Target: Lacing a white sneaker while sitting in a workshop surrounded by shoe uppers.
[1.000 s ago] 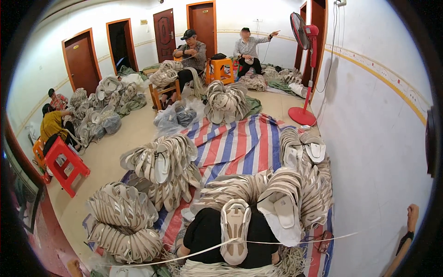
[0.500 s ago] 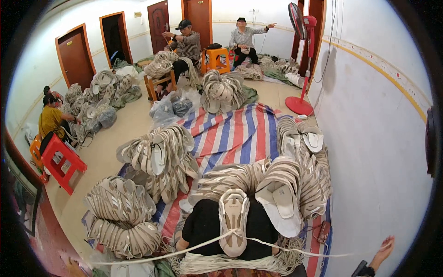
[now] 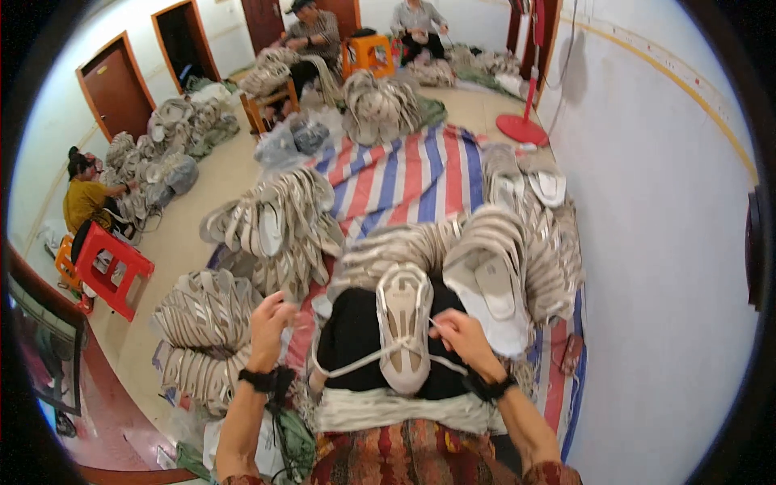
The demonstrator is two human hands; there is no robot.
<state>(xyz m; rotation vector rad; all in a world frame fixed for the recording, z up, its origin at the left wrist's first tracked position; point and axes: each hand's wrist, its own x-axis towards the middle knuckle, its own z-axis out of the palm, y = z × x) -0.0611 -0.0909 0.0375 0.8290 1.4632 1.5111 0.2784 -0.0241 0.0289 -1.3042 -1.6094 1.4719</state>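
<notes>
A beige and white shoe upper (image 3: pixel 403 331) lies toe toward me on my black-covered lap. A pale shoelace (image 3: pixel 356 364) crosses over its front, with one length curving out to the left and another to the right. Beside the upper's right edge, my right hand (image 3: pixel 466 339) is closed in a pinch on the lace, close to the eyelet side. My left hand (image 3: pixel 271 327) is raised to the left of the upper, apart from it. Its fingers are bent and smeared by motion, so whether they hold lace is unclear. Both wrists wear dark bands.
A bundle of pale laces (image 3: pixel 396 411) lies across my lap. Stacked uppers stand at left (image 3: pixel 202 323), ahead (image 3: pixel 396 252) and right (image 3: pixel 493 283) on a striped sheet (image 3: pixel 404 174). A red stool (image 3: pixel 113 271), a fan base (image 3: pixel 522 129) and several seated people are farther off.
Both hands have come in from far out at the sides toward the upper. The lace, stretched wide before, now hangs in slack curves. The view has tilted downward.
</notes>
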